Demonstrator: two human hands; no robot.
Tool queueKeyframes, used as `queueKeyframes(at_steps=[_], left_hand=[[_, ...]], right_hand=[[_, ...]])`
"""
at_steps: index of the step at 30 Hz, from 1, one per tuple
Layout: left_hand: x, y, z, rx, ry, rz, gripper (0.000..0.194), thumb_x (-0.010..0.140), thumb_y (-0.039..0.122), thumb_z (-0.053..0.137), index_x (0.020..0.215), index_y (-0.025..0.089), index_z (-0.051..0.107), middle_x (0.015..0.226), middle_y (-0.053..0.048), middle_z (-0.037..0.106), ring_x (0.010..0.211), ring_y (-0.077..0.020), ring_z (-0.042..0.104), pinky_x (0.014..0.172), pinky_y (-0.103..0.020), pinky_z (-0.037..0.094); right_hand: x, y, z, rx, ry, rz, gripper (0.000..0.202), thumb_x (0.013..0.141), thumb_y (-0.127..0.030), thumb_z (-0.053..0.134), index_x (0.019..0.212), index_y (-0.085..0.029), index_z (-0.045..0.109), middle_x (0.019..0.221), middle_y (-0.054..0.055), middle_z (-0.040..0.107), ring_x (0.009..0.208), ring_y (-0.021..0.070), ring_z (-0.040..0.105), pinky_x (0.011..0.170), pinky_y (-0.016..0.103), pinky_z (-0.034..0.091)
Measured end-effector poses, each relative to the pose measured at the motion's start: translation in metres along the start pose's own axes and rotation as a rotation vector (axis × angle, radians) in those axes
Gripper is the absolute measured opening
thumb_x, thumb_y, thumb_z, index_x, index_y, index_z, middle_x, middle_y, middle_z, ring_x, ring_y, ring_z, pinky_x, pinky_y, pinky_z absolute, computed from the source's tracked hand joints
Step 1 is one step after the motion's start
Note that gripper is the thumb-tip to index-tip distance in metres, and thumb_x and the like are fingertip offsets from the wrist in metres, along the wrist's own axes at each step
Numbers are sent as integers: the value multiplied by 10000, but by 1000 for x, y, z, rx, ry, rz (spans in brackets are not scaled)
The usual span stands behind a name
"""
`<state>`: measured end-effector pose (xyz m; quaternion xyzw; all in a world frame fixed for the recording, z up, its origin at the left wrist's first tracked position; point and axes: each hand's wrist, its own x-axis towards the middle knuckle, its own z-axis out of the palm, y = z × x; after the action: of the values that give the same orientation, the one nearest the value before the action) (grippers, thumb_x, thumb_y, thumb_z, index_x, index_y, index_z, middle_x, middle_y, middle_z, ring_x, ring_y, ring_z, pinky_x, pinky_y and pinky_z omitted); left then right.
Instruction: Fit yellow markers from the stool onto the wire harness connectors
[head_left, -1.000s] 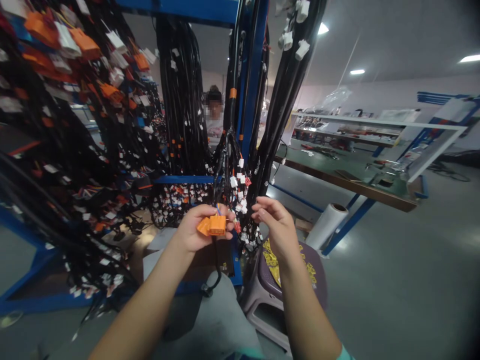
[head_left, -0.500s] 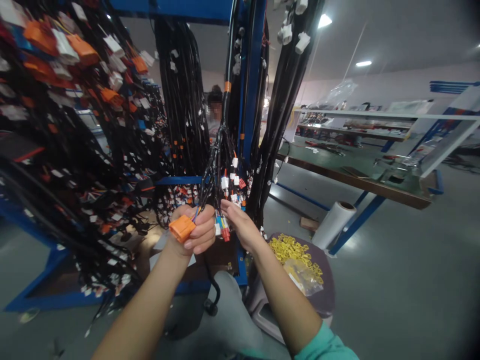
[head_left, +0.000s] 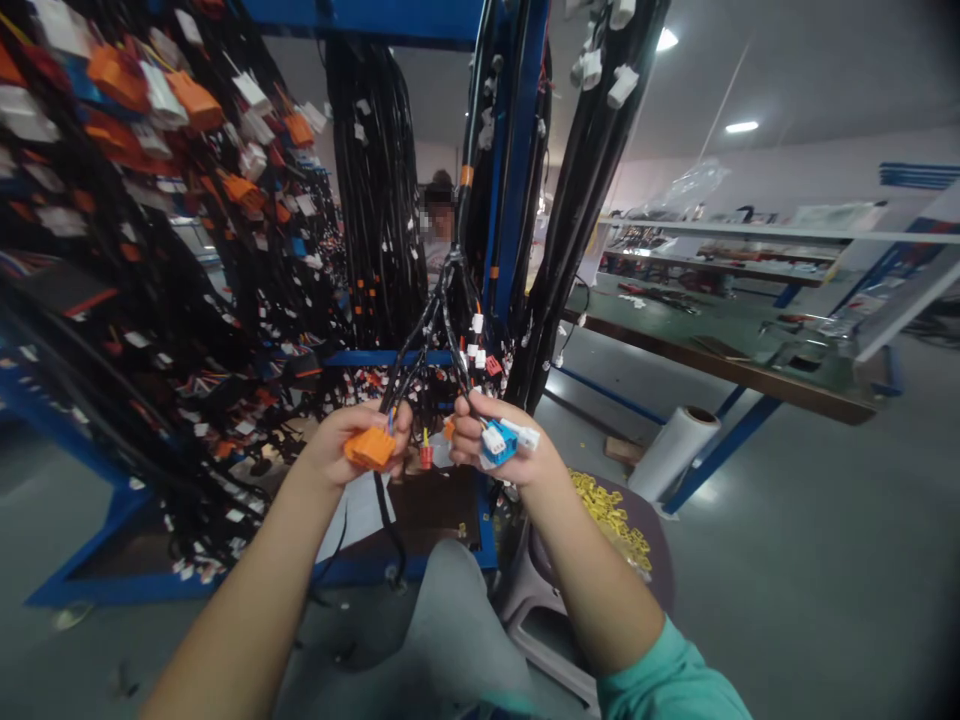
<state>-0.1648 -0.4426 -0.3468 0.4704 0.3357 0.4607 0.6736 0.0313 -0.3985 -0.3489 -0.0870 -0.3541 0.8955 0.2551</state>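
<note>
Black taped cable branches [head_left: 454, 262] hang from a harness in front of me and fan out downward. My left hand [head_left: 358, 440] is closed round one branch, and an orange connector [head_left: 370, 449] sticks out of its fist. To the right, my right hand [head_left: 501, 432] is closed on another branch that ends in a blue connector [head_left: 498, 442] and white connectors [head_left: 528, 437]. Between the hands dangles a small red connector [head_left: 426, 457]. Small white connectors [head_left: 478, 323] hang just above my right hand.
A blue rack [head_left: 517, 150] carries many dark harnesses. Yellow clips [head_left: 611, 515] lie on a stool [head_left: 660, 560] at the right. Beyond stand a plastic roll [head_left: 681, 450] and a green-topped workbench [head_left: 675, 320]. A person [head_left: 439, 225] is behind the rack.
My right hand has closed on a branch with the blue and white connectors and moved right. My left hand still holds the orange connector's branch. The branches are spread wider, and the view has shifted slightly.
</note>
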Motion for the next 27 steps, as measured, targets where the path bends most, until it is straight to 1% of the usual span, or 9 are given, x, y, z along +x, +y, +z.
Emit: queueKeyframes(at_steps=[3, 6, 8, 11, 15, 17, 21, 24, 27], left_hand=[[4, -1, 7, 282, 315, 36, 240, 569, 193, 696, 789, 130, 625, 714, -37, 646, 653, -166, 608, 611, -266, 495], [6, -3, 25, 527, 695, 355, 230, 576, 142, 708, 794, 163, 640, 837, -17, 634, 798, -158, 581, 727, -240, 465], [6, -2, 39, 512, 789, 506, 148, 602, 136, 699, 737, 171, 647, 800, -5, 627, 782, -142, 575, 730, -218, 464], [12, 2, 53, 230, 563, 384, 90, 694, 225, 674, 694, 138, 652, 700, -22, 638, 668, -129, 598, 631, -205, 487], [33, 4, 56, -65, 181, -11, 298, 791, 364, 595, 649, 103, 617, 528, -27, 588, 413, -121, 528, 372, -212, 412], [46, 3, 56, -130, 51, -165, 295, 820, 321, 549, 642, 96, 616, 493, -38, 581, 369, -134, 513, 329, -227, 389], [64, 0, 62, -236, 57, -163, 154, 760, 89, 522, 740, 53, 671, 625, -85, 669, 516, -149, 615, 500, -236, 506], [68, -5, 68, -285, 111, -156, 170, 741, 57, 500, 673, 52, 655, 610, -87, 665, 516, -150, 618, 521, -246, 515], [69, -11, 71, -350, 126, -129, 186, 750, 67, 489, 605, 81, 604, 671, -104, 686, 624, -187, 665, 599, -291, 545]], right_hand=[[-3, -4, 12, 117, 82, 29, 445, 978, -257, 191, 688, -154, 512, 443, -55, 446, 385, 68, 394, 471, 201, 407], [0, -4, 16, 177, 128, -11, 416, 976, -311, 248, 702, -158, 521, 476, -51, 487, 404, 67, 414, 484, 202, 434], [3, -1, 15, 170, 151, -34, 382, 963, -352, 308, 726, -161, 539, 526, -36, 541, 437, 71, 460, 481, 200, 444], [7, 5, 13, 75, 177, -52, 307, 920, -404, 425, 785, -166, 565, 611, -14, 612, 502, 88, 537, 456, 197, 447], [7, 12, 10, -85, 219, -144, 274, 873, -425, 515, 789, -168, 560, 598, -24, 614, 469, 85, 541, 434, 196, 464], [5, 13, 7, -120, 236, -176, 271, 862, -424, 535, 777, -168, 549, 590, -30, 609, 466, 86, 546, 441, 203, 482], [-3, 13, 2, -111, 233, -212, 282, 859, -425, 539, 764, -160, 546, 613, -20, 620, 510, 94, 569, 498, 231, 523], [-18, 18, -6, -85, 182, -244, 293, 867, -453, 514, 846, -169, 578, 698, -9, 642, 592, 97, 601, 643, 280, 556], [-45, 25, -29, -156, 174, -269, 359, 797, -471, 601, 1007, -180, 611, 893, 33, 666, 778, 134, 645, 777, 320, 541]])
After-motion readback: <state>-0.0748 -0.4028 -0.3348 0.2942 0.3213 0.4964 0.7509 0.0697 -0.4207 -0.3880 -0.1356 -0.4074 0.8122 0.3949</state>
